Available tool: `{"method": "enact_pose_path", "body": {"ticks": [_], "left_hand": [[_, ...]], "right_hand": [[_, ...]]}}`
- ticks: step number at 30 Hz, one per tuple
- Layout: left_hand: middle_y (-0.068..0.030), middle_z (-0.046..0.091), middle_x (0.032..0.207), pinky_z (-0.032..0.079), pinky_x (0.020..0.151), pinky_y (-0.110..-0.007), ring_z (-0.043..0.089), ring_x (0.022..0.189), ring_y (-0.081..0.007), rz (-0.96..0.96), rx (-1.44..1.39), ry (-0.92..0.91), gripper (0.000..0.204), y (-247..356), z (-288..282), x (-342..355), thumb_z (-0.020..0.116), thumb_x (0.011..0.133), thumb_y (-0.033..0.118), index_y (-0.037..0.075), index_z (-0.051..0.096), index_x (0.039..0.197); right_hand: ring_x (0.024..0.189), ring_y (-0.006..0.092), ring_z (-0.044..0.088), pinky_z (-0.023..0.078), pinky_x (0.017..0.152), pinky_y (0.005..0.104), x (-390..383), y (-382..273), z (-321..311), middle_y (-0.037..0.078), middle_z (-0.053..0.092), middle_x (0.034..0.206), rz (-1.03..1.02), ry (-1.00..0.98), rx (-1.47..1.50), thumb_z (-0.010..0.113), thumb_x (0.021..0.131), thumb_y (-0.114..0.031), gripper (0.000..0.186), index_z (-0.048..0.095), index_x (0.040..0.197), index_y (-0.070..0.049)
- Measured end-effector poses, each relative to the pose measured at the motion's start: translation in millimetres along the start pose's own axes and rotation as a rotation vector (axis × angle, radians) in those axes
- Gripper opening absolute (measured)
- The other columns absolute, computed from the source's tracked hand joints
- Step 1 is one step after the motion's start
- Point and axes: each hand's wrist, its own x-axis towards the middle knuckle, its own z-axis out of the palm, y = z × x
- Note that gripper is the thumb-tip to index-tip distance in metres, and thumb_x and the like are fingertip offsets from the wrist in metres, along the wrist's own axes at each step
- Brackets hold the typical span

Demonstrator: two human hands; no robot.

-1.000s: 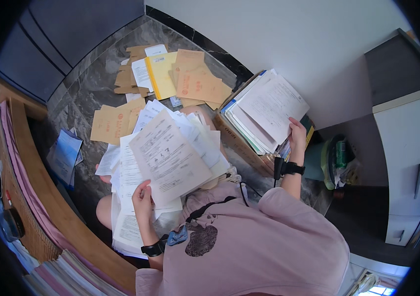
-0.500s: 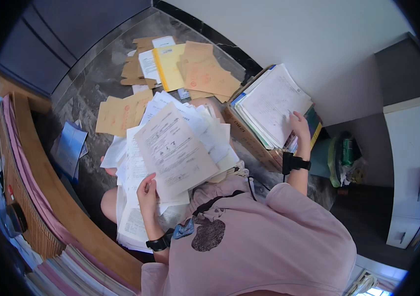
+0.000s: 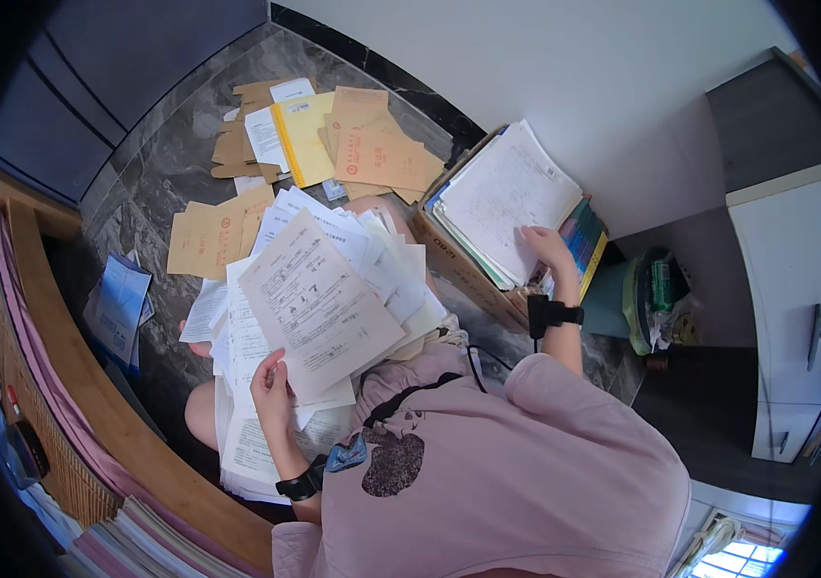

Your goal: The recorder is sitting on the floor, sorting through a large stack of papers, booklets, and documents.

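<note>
A loose heap of printed papers (image 3: 280,448) covers my lap. Uppermost lies a printed sheet (image 3: 324,299) with text and small figures. My left hand (image 3: 274,385) is at that sheet's near-left edge, its fingers curled closed on the margin; the exact grip is partly hidden. Over to the right, my right hand (image 3: 550,252) reaches into a cardboard box (image 3: 468,275). Its fingers are stretched over the right side of a thick paper stack (image 3: 512,188) standing in the box, touching the top handwritten page.
Brown envelopes (image 3: 377,154) and a yellow notebook (image 3: 303,140) lie on the floor ahead. Blue leaflets (image 3: 121,303) are at the left beside a wooden bed frame (image 3: 92,385). A lined bin (image 3: 622,303) stands right of the box, near a white cabinet (image 3: 786,318).
My right hand has moved a little left over the paper stack, its fingers stretching farther across the page. My left hand stays at the sheet's edge. The whole view has shifted slightly.
</note>
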Motion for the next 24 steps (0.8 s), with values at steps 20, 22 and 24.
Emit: {"method": "enact_pose_path", "body": {"ticks": [20, 22, 24], "left_hand": [[0.0017, 0.053, 0.066, 0.031, 0.041, -0.018, 0.042, 0.048, -0.0041, -0.021, 0.016, 0.045, 0.019, -11.5, -14.1, -3.5, 0.051, 0.086, 0.010, 0.003, 0.060, 0.101], [0.0008, 0.055, 0.071, 0.034, 0.042, -0.018, 0.045, 0.051, -0.0044, 0.007, 0.006, 0.056, 0.018, -14.1, -13.1, -3.9, 0.051, 0.086, 0.008, 0.001, 0.060, 0.100], [0.0004, 0.056, 0.072, 0.036, 0.045, -0.018, 0.045, 0.053, -0.0046, -0.042, 0.017, 0.057, 0.018, -8.1, -5.7, -7.3, 0.050, 0.086, 0.007, 0.001, 0.059, 0.100]], "right_hand": [[0.104, 0.0363, 0.052, 0.041, 0.090, 0.0387, 175.6, -122.8, -36.7, 0.027, 0.054, 0.108, -0.192, 0.341, -0.336, 0.060, 0.071, -0.050, 0.068, 0.053, 0.107, 0.007], [0.099, 0.0357, 0.055, 0.044, 0.085, 0.0397, 148.7, -131.2, -31.4, 0.025, 0.056, 0.106, -0.129, 0.428, -0.389, 0.064, 0.067, -0.047, 0.064, 0.056, 0.103, 0.005], [0.093, 0.0354, 0.058, 0.047, 0.080, 0.0398, 149.9, -124.2, -34.1, 0.024, 0.059, 0.099, -0.170, 0.432, -0.329, 0.066, 0.063, -0.048, 0.061, 0.060, 0.096, 0.004]]}}
